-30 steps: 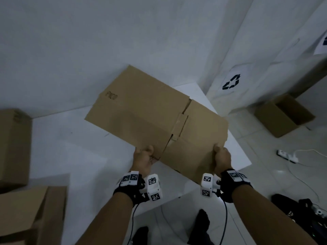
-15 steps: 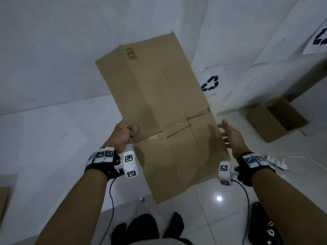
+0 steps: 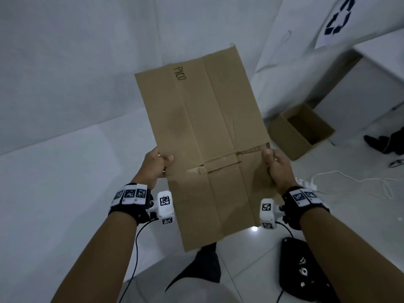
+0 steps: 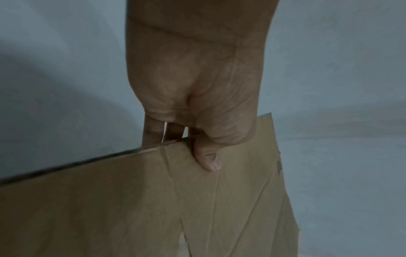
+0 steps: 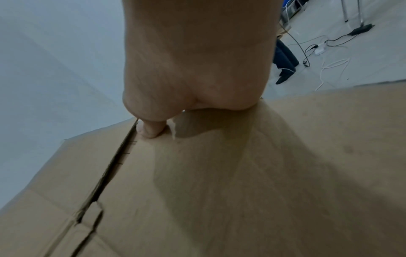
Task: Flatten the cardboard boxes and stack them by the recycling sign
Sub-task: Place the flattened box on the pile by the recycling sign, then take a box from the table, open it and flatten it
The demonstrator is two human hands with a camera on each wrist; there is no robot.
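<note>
A flattened brown cardboard box [image 3: 207,136] marked "PICO" is held up in the air in front of me, long side pointing away. My left hand [image 3: 157,165] pinches its left edge, thumb on top and fingers beneath, as the left wrist view shows on the cardboard [image 4: 153,200]. My right hand [image 3: 276,167] grips the right edge, its thumb on the top face of the cardboard [image 5: 219,173]; the fingers are hidden below. A recycling sign [image 3: 337,18] hangs on the white wall at the upper right.
An upright open cardboard box [image 3: 299,132] stands on the tiled floor by the wall, below the sign. A white power strip and cable [image 3: 349,178] lie on the floor to the right. A black bag [image 3: 303,274] sits near my feet.
The view has turned right, toward the sign. The flattened box has swung from lying across to pointing away, and my right hand has taken hold of its right edge after hovering beside it.
</note>
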